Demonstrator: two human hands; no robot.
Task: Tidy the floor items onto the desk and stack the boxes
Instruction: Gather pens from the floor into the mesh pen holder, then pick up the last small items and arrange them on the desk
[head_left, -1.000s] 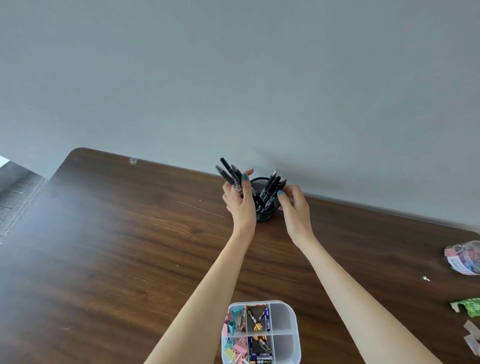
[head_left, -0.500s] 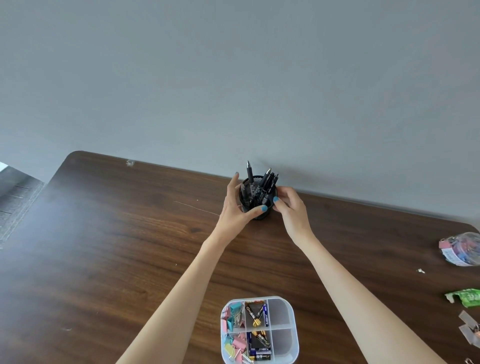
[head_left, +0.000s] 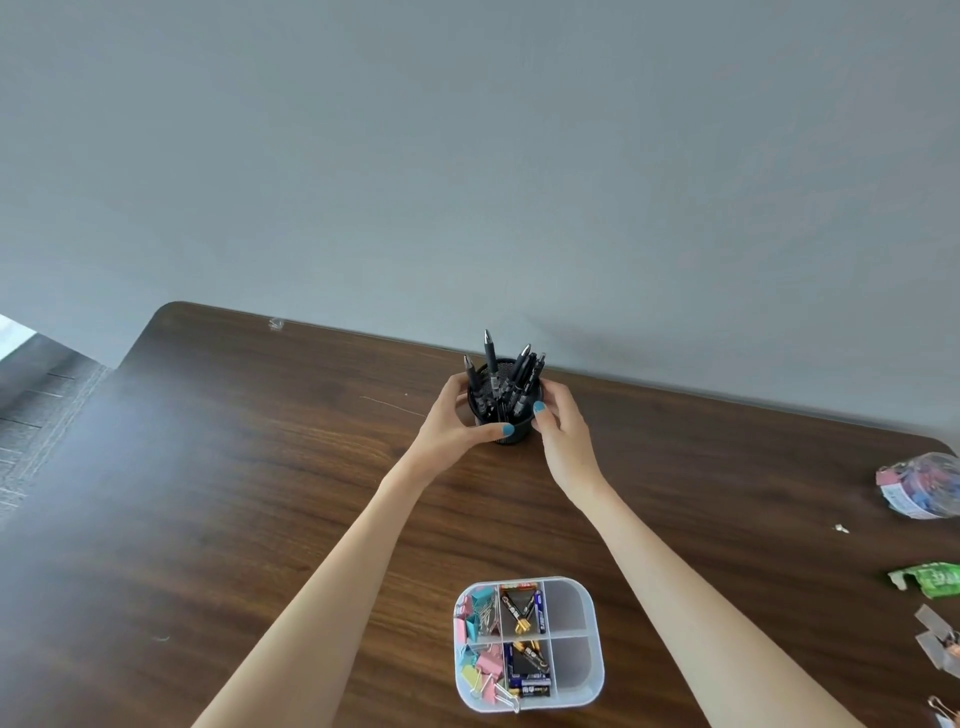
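Left hand (head_left: 451, 418) and right hand (head_left: 565, 434) curl round the black mesh pen cup (head_left: 511, 434), far on the dark wooden desk (head_left: 249, 467); release it gently, upright.

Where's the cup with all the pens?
In the head view, the pen cup stands at the far edge of the desk by the wall, held between the left hand and right hand, beyond the divided box.
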